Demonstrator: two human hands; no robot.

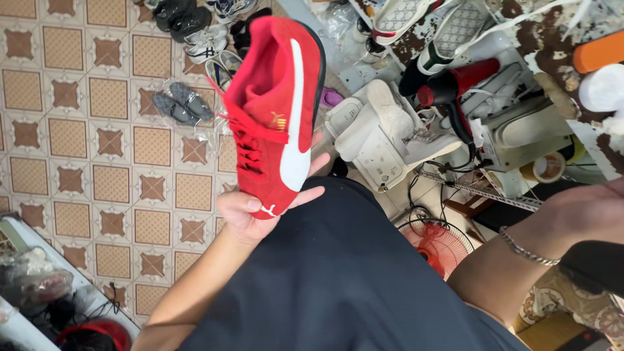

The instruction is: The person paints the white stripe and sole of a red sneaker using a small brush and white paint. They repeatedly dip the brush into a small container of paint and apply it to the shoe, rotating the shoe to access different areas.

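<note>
Left hand (250, 211) grips red sneaker (276, 110) by the toe end, holding it up over the tiled floor (97, 130), white stripe facing camera; right hand (585, 208) mostly off frame at right edge, bracelet (526, 250) on wrist, can't tell its state

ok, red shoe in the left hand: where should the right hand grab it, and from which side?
Probably the toe end of the red shoe, from above. The left hand cups the heel from below, and the shoe stands nearly on end, toe up and away, so that end is free. A pinch across sole and suede upper would avoid the loose laces. The right hand is off to the right, away from the shoe.
</note>
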